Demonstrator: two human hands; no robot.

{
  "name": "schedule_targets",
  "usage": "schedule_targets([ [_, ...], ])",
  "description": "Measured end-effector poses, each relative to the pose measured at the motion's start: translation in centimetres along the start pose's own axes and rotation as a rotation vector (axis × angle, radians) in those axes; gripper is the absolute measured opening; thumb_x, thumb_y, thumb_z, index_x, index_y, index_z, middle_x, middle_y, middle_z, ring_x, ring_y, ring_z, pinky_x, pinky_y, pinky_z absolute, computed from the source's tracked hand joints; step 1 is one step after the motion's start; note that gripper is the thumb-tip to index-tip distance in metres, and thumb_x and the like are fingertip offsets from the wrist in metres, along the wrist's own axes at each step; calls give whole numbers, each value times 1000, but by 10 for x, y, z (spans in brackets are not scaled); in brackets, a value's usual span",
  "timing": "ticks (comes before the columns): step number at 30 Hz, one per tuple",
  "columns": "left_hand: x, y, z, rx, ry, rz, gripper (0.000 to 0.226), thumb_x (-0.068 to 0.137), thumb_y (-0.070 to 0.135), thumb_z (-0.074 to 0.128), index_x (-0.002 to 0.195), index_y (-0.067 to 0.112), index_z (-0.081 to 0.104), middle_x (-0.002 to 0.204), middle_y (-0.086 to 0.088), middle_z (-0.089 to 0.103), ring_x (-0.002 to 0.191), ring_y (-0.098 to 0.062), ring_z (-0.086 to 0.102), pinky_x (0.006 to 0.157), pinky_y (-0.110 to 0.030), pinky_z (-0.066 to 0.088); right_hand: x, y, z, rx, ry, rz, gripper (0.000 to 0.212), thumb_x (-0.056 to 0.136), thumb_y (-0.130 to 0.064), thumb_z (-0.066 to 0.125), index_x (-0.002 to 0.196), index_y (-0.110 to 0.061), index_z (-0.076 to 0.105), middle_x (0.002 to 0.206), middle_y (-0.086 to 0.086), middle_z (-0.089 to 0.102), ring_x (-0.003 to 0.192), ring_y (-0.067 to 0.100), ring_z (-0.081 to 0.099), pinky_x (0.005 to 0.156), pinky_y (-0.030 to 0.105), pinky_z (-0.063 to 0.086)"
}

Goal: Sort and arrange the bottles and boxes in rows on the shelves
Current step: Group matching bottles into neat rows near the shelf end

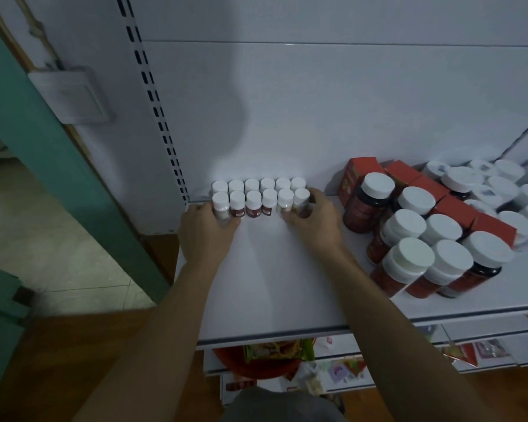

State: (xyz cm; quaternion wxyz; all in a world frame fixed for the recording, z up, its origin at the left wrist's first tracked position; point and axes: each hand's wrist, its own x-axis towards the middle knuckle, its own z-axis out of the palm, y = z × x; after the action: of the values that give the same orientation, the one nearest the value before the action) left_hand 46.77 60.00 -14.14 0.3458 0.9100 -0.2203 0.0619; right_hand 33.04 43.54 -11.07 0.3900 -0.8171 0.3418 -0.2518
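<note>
Rows of small bottles (259,197), six across and two deep, stand at the back of the shelf (272,269), between the grips. At the front row's ends the left grip (206,229) curls round the leftmost bottle (221,205) and the right grip (316,222) round the rightmost bottle (301,202). Just right of the right grip crowd big bottles (424,254) and red boxes (360,172).

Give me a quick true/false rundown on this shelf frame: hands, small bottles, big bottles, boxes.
1. The small bottles stand in two rows of six. True.
2. Both hands are on the big bottles. False: the left hand and the right hand grip the two ends of the small bottles' front row.
3. The red boxes sit behind the big bottles. True.
4. The small bottles have red caps. False: their caps are white.
</note>
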Motion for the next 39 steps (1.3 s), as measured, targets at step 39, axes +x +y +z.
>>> schedule_targets([
  [39, -88, 160, -47, -220, 4, 283, 34, 87, 9, 75, 115, 24, 64, 120, 4, 53, 107, -2, 50, 95, -18, 40, 2, -6, -178, -764, -231, -266, 37, 90, -54, 58, 82, -19, 50, 75, -3, 51, 74, 23, 53, 59, 30, 33],
])
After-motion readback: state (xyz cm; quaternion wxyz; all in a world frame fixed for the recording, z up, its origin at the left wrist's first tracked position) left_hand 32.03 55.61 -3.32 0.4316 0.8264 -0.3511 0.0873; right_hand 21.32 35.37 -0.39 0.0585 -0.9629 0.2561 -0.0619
